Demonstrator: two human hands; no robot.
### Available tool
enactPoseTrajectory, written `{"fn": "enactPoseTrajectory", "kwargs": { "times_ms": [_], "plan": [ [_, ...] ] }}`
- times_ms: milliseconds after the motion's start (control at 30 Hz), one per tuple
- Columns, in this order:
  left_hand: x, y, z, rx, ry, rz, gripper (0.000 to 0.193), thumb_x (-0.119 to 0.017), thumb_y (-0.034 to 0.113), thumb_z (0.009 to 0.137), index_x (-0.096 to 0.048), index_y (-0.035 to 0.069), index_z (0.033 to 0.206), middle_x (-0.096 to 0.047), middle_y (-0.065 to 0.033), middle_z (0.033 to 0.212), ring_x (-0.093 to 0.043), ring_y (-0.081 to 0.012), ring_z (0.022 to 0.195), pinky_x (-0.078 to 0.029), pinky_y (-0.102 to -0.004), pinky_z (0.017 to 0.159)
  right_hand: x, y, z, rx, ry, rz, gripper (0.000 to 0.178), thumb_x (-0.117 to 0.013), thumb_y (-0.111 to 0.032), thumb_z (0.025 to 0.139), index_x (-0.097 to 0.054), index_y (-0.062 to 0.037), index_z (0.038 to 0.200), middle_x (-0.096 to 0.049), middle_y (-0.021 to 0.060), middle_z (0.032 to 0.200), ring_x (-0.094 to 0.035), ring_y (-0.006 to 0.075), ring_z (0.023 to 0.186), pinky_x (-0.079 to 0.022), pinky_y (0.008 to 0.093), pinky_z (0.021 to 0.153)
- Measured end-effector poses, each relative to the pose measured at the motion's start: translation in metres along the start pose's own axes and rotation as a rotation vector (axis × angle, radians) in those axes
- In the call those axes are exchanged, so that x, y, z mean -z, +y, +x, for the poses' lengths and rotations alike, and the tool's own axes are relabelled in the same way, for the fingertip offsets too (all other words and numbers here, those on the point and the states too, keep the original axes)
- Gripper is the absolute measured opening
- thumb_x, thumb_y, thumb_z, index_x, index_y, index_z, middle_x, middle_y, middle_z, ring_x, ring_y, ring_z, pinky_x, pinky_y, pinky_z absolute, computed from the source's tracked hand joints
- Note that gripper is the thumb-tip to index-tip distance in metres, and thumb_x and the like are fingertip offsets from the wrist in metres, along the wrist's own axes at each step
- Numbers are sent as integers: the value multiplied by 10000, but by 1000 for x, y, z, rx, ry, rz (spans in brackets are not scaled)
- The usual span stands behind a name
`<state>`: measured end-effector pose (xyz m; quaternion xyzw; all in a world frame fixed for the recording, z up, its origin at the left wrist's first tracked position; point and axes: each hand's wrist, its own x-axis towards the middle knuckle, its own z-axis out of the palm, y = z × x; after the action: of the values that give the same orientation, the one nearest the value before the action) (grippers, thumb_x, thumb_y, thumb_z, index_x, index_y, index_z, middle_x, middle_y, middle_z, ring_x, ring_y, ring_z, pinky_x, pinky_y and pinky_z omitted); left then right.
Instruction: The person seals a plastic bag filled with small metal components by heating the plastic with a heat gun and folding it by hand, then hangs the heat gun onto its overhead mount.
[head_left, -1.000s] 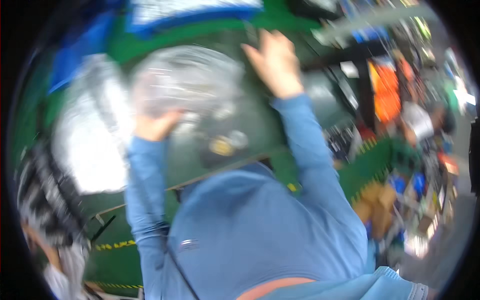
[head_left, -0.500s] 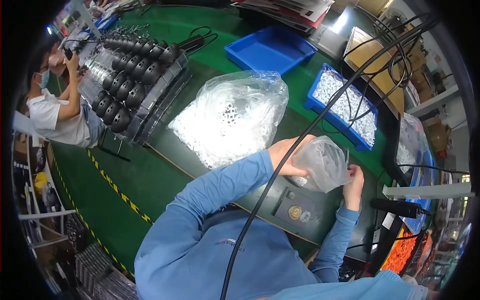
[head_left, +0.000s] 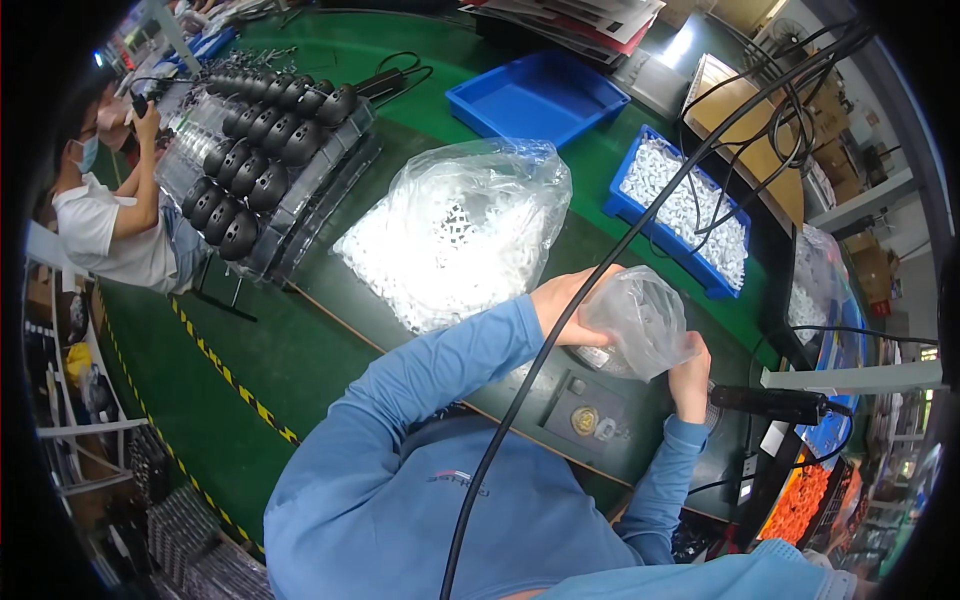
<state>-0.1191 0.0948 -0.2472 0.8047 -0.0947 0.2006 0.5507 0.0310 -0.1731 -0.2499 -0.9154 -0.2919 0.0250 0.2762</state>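
— Green covers the whole desk (head_left: pixel 300 340), with a yellow-and-black striped line along its edge. What are the two hands doing over it?

— Both are on one small clear plastic bag (head_left: pixel 640 320). The left hand (head_left: pixel 565 305) is curled around the bag's left side, fingers wrapped into the crumpled film, so it is closed on the bag rather than spread. The right hand (head_left: pixel 690 375) grips the bag from below and to the right, fingers bunched on the plastic.

— Is the bag resting on anything?

— It looks lifted, held between the hands just above a dark grey fixture plate (head_left: pixel 590 410) that carries a round brass-coloured piece. Whether the bag's underside touches the plate I cannot tell. What is inside the bag is too blurred to name.

— And around the hands?

— Just beyond the left hand lies a large clear bag of small white parts (head_left: pixel 450 240), open and slumped on the desk. Beyond the right hand sits a blue bin of white parts (head_left: pixel 690 210), and farther past the big bag an empty-looking blue tray (head_left: pixel 535 100). Beside the right hand, to its right, a black tool handle (head_left: pixel 770 403) lies on its side. A black cable (head_left: pixel 600 280) crosses in front of the left hand.

— Anyone else?

— Far to the left, a person in a white shirt (head_left: pixel 100 230) works beside rows of black rounded shells (head_left: pixel 270 150).
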Motion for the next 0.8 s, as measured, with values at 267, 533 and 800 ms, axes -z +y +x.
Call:
{"fn": "enactPoseTrajectory", "kwargs": {
  "times_ms": [267,533,800],
  "plan": [
    [-7,6,17,39,-82,-218,930,-865,284,717,-395,-3,1467,-587,-213,1353,-597,-330,1255,-484,-411,1048,6,-31,-17,66,340,312,229,-616,-51,949,-637,5,1171,-672,164,1081,-675,292,960,-523,377,854],
    [4,-31,-11,169,33,-185,962,-837,80,704,-328,-49,1510,-562,-194,1371,-570,-294,1261,-437,-399,1089,30,-80,-53,334,430,308,327,-642,-50,895,-698,-70,1217,-668,133,858,-660,305,702,-535,372,640],
    [-10,-27,-1,168,5,-282,964,-793,-11,738,-273,-33,1550,-531,-188,1388,-561,-269,1246,-433,-383,1093,112,-85,-136,413,687,261,494,-537,13,977,-489,19,1469,-634,115,906,-639,207,804,-526,337,717]
  ]
}}
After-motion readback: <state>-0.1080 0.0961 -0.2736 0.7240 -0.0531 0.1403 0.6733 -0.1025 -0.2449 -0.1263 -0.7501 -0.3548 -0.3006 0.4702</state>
